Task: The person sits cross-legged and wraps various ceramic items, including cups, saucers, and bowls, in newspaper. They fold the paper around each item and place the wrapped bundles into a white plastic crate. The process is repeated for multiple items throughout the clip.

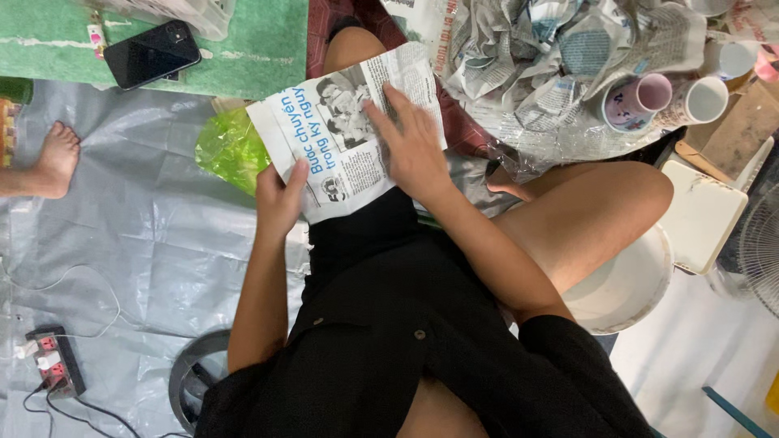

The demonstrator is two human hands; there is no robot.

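A sheet of newspaper (341, 154) with photos and blue headline print lies across my lap and left knee. My left hand (278, 200) grips its lower left edge, thumb on top. My right hand (414, 146) lies flat on the sheet's right half with fingers spread, pressing it down. I sit on the floor in a black shirt, legs bent. A green plastic bag (230, 148) pokes out from under the sheet's left side.
Crumpled newspaper (535, 65) and several cups (641, 99) lie at the upper right. A white basin (629, 284) sits under my right leg. A black phone (152, 53) rests on a green mat. Another person's foot (53, 161) is at left, a power strip (53, 361) at lower left.
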